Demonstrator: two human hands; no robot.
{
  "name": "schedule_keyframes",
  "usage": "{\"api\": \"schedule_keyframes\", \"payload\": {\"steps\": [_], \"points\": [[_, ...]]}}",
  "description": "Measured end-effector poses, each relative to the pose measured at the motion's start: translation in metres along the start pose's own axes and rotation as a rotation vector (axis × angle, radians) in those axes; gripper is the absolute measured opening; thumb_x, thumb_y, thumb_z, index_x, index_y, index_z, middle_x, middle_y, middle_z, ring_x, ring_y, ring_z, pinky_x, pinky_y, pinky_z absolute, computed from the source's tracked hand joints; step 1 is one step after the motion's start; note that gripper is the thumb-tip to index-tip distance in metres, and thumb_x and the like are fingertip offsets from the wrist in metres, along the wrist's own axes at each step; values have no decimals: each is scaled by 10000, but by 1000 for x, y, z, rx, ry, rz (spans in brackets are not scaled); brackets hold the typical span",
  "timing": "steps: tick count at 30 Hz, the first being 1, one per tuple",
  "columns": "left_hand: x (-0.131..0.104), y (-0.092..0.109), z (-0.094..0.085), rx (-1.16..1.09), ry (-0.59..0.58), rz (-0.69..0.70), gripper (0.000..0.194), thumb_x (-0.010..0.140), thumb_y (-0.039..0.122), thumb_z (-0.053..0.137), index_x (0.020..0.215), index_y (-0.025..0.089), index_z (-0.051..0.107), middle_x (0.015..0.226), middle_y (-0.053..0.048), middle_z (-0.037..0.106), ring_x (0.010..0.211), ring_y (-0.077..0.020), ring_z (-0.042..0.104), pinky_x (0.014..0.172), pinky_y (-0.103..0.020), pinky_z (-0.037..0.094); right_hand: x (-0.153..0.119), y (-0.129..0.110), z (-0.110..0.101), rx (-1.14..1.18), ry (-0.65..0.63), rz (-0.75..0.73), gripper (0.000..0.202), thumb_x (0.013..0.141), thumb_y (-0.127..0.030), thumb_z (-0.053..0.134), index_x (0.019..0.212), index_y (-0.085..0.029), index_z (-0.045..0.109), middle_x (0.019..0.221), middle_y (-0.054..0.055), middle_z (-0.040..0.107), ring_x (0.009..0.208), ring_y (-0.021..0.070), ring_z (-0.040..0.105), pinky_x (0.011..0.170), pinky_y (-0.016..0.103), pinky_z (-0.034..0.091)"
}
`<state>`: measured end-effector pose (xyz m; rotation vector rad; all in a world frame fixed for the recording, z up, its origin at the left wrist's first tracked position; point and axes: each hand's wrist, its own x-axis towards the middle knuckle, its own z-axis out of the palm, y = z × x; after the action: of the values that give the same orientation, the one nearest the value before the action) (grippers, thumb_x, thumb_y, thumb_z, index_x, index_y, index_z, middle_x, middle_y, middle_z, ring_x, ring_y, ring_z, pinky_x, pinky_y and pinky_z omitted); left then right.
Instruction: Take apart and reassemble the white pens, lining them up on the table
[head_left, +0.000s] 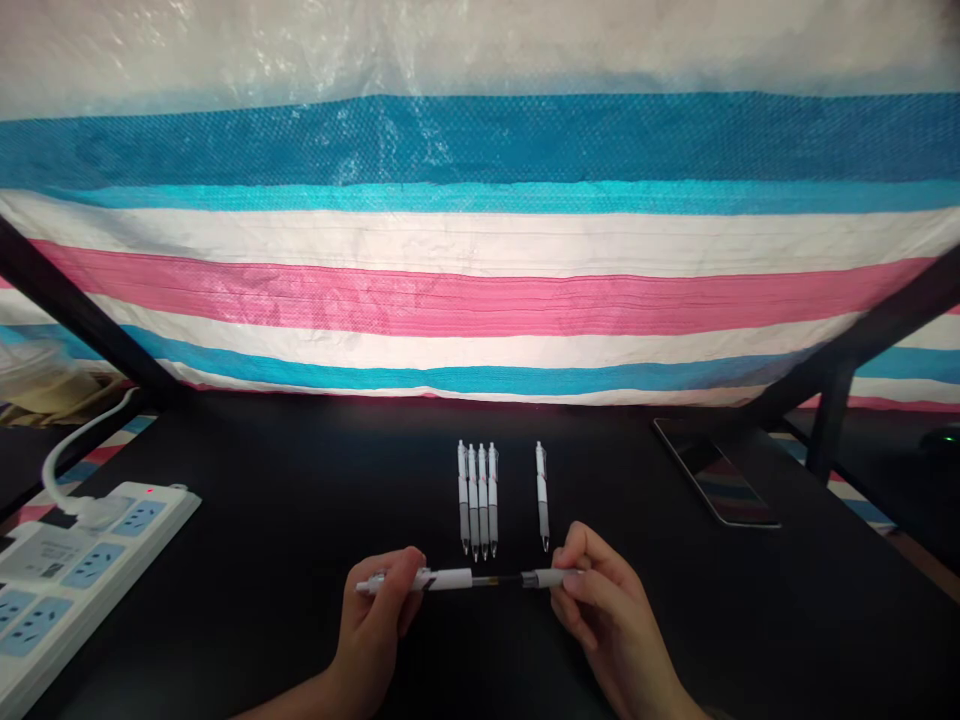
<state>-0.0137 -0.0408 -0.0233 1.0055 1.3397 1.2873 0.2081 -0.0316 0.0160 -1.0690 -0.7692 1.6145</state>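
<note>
My left hand (382,615) is closed around the white upper barrel of a pen (451,579), its clip end pointing left. Out of that barrel a thin refill (491,580) reaches to the right. Pinched in my right hand (604,605) is the pen's grey front grip section (546,578), apart from the barrel, with the refill's end at its opening. Just beyond my hands lie several white pens (478,500) side by side in a row, and one more white pen (541,495) a little to their right.
A white power strip (161,515) with a plugged-in cable (56,455) lies at the left. A dark phone (716,472) rests on the black table (300,480) at the right. Black frame bars flank a striped sheet (480,300) behind.
</note>
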Motion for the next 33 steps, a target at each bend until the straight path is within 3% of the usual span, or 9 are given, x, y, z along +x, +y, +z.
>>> {"api": "schedule_keyframes", "payload": {"steps": [10, 21, 23, 28, 30, 33], "points": [[1, 6, 3, -77, 15, -44, 538, 800, 597, 581, 423, 218, 516, 405, 7, 439, 395, -136, 429, 389, -245, 341, 0, 0, -2, 55, 37, -31, 116, 740, -244, 612, 711, -204, 507, 446, -81, 428, 407, 52, 236, 448, 232, 149], [1, 11, 6, -40, -79, -40, 565, 833, 582, 549, 415, 210, 469, 417, 19, 373, 416, -120, 352, 422, -239, 322, -3, 1, -1, -10, -1, -22, 113, 794, -252, 591, 748, -202, 501, 487, -78, 455, 414, 55, 272, 448, 225, 177], [0, 9, 5, -65, -116, -51, 551, 856, 548, 545, 433, 203, 469, 430, 23, 372, 428, -114, 337, 428, -234, 299, -5, 2, 1, -56, -42, -51, 124, 810, -262, 604, 769, -202, 504, 505, -74, 482, 413, 54, 311, 448, 217, 207], [1, 6, 4, -80, -194, -33, 520, 914, 448, 513, 466, 188, 468, 448, 29, 387, 453, -105, 327, 452, -235, 254, -7, 3, 9, -255, -198, -123, 201, 856, -379, 644, 881, -202, 551, 735, 40, 668, 591, 146, 597, 470, 220, 393], [2, 5, 4, -73, -199, -12, 510, 925, 417, 506, 471, 187, 468, 445, 32, 386, 457, -106, 331, 463, -240, 255, -6, 1, 12, -326, -182, -150, 237, 865, -420, 636, 925, -200, 574, 791, 72, 691, 647, 164, 622, 479, 224, 428], [3, 6, 4, -77, -198, -7, 493, 924, 385, 517, 475, 188, 470, 443, 36, 392, 461, -106, 335, 471, -244, 257, -5, -2, 15, -397, -162, -133, 293, 855, -469, 638, 939, -192, 598, 740, 67, 692, 574, 134, 568, 479, 230, 445]]}}
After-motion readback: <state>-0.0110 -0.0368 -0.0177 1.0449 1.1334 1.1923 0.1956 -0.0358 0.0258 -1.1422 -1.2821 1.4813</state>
